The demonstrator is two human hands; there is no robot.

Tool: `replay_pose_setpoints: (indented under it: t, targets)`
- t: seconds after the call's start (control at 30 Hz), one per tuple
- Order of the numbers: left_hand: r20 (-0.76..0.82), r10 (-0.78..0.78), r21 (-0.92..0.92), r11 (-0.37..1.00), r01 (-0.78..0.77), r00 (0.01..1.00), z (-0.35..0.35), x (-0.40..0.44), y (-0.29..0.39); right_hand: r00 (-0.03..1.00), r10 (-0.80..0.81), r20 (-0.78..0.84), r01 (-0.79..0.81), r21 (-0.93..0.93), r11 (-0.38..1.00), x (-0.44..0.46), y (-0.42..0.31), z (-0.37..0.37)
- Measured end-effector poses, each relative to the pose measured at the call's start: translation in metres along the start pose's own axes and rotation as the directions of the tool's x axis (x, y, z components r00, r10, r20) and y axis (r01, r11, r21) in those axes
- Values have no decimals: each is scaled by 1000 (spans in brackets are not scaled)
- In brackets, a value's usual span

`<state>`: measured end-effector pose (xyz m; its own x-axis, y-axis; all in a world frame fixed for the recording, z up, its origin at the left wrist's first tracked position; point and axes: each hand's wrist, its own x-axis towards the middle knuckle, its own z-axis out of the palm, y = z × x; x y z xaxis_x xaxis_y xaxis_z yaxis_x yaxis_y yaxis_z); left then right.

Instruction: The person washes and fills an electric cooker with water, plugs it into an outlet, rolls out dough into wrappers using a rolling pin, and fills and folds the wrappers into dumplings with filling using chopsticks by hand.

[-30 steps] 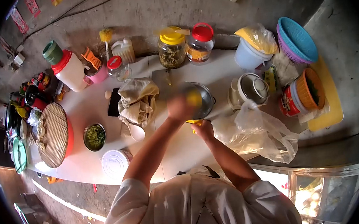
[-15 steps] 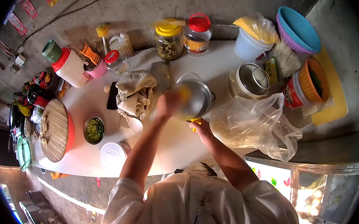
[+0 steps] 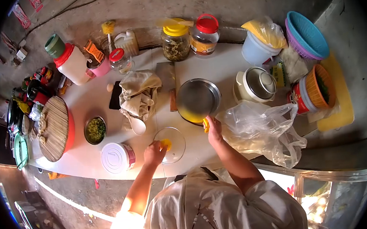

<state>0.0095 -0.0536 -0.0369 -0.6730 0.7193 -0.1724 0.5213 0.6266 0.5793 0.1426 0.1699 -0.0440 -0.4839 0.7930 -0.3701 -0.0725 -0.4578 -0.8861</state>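
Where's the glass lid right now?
In the head view, the glass lid is just left of centre, nearer the wearer than the metal pan, with the left hand at the lid's yellow knob.

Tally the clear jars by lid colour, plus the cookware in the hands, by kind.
Red-lidded jars: 2
Yellow-lidded jar: 1
Pan, in right hand: 1
Glass lid, in left hand: 1
Total: 5

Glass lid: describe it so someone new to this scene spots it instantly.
On the white table, find the round metal pan near the middle. Toward the wearer and slightly left is the glass lid, with the left hand at its yellow knob. Unlike the opaque white tub further left, it is a clear disc; the table shows through.
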Motion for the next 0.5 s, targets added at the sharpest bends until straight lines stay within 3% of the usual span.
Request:
replay_pose_setpoints:
  t: [0.07, 0.23, 0.4, 0.5]
  targets:
    - [-21, 41, 35, 999, -41, 999, 12, 4, -2, 996, -75, -47, 78, 75, 994, -7, -8, 6]
    - [-22, 163, 138, 978, -159, 986, 33, 16, -7, 988, -138, -76, 141, 42, 989, -36, -43, 21]
    - [99, 196, 220, 952, -214, 976, 41, 17, -4, 959, -261, -108, 259, -35, 965, -77, -85, 38]
    - [99, 233, 263, 932, -251, 968, 43, 16, -9, 953, -281, -114, 286, 27, 958, -100, -107, 39]
